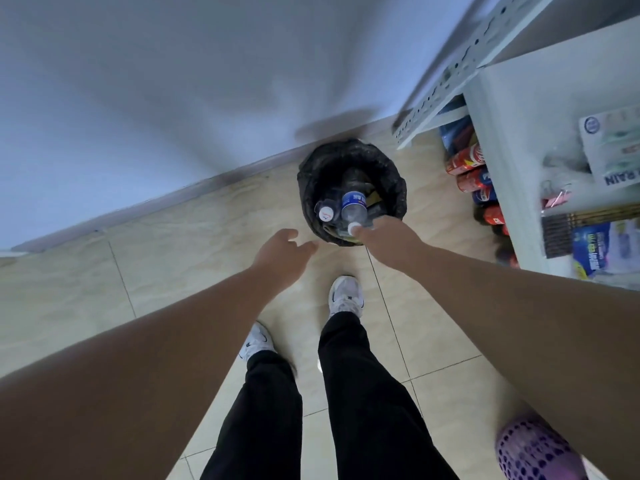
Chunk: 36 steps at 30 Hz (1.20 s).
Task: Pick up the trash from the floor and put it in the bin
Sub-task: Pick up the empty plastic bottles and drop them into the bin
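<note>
A bin (pixel 398 188) lined with a black bag stands on the tiled floor by the wall. Inside it lie plastic bottles, one with a red-and-white cap (pixel 325 212). A clear bottle with a blue label (pixel 353 206) leans in the bin, its white cap toward me at the near rim. My right hand (pixel 391 244) reaches over that rim, fingertips pinched at the white cap. My left hand (pixel 282 256) hovers just left of the bin, above the floor, fingers apart and holding nothing.
A white metal shelf unit (pixel 491 109) stands to the right, with drink cans (pixel 467 161) on its low level and packets (pixel 602 247) higher up. A purple perforated basket (pixel 533 448) sits at the lower right. My feet in white shoes (pixel 346 296) stand just before the bin.
</note>
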Each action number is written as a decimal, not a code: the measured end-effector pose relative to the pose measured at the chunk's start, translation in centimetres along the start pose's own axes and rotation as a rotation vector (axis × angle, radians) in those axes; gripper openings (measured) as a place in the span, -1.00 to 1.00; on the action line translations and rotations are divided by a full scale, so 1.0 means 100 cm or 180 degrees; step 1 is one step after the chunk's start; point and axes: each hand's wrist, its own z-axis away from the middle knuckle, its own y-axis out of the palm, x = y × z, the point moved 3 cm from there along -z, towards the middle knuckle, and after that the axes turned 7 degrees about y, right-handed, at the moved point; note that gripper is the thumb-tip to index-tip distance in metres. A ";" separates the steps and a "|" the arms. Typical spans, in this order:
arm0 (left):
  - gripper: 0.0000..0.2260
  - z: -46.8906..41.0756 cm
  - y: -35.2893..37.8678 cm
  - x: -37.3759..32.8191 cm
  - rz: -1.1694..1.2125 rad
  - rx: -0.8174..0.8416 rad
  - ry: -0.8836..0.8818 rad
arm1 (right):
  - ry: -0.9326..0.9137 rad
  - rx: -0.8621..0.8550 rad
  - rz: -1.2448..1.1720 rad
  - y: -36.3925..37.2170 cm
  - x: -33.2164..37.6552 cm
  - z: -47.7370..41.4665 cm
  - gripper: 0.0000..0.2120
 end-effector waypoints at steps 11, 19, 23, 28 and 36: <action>-0.41 0.050 -0.096 0.070 -0.0050 -0.0321 -0.0070 | -0.0765 0.0366 0.2162 0.061 0.121 0.049 -0.36; -0.43 0.140 -0.145 0.203 0.0665 -0.0837 -0.0728 | -0.1260 0.0887 0.2846 0.177 0.192 0.098 -0.22; -0.43 0.188 -0.148 0.278 0.1114 -0.1021 -0.1051 | -0.1528 0.0949 0.3266 0.246 0.218 0.133 -0.22; -0.43 0.240 -0.137 0.366 0.1673 -0.1203 -0.1326 | -0.1753 0.0973 0.3795 0.334 0.225 0.180 -0.20; -0.39 0.328 -0.126 0.485 0.2581 -0.1487 -0.1657 | -0.1883 0.1156 0.4474 0.477 0.226 0.264 -0.21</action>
